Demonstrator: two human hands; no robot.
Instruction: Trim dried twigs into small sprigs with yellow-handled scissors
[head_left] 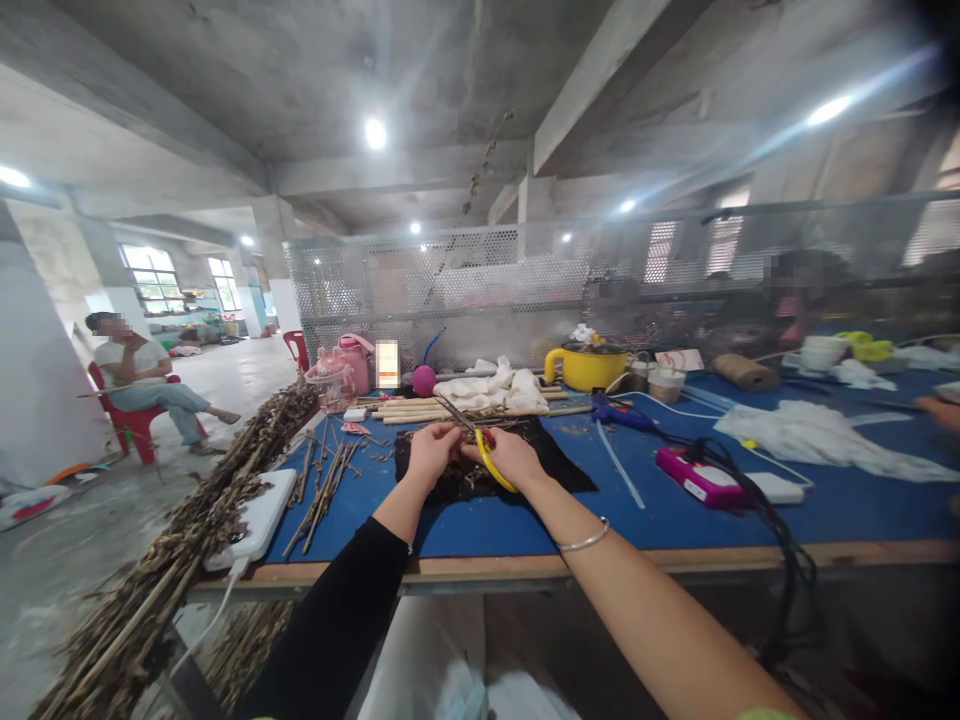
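My right hand (512,455) is closed around yellow-handled scissors (480,445), whose blades point up and to the left. My left hand (431,450) is closed, pinching a thin dry twig (439,432) right at the blades. Both hands hover over a black cloth (555,470) strewn with dark plant bits, lying on the blue-topped table (525,520). The left arm wears a black sleeve; a silver bangle (583,541) sits on the right wrist.
A long bundle of dry stalks (187,530) leans off the table's left end beside a white slab (262,510). Bamboo sticks (420,408), white cloths (810,435), a yellow pot (589,366), a pink device (701,478) with black cables lie around. A person (142,385) sits at left.
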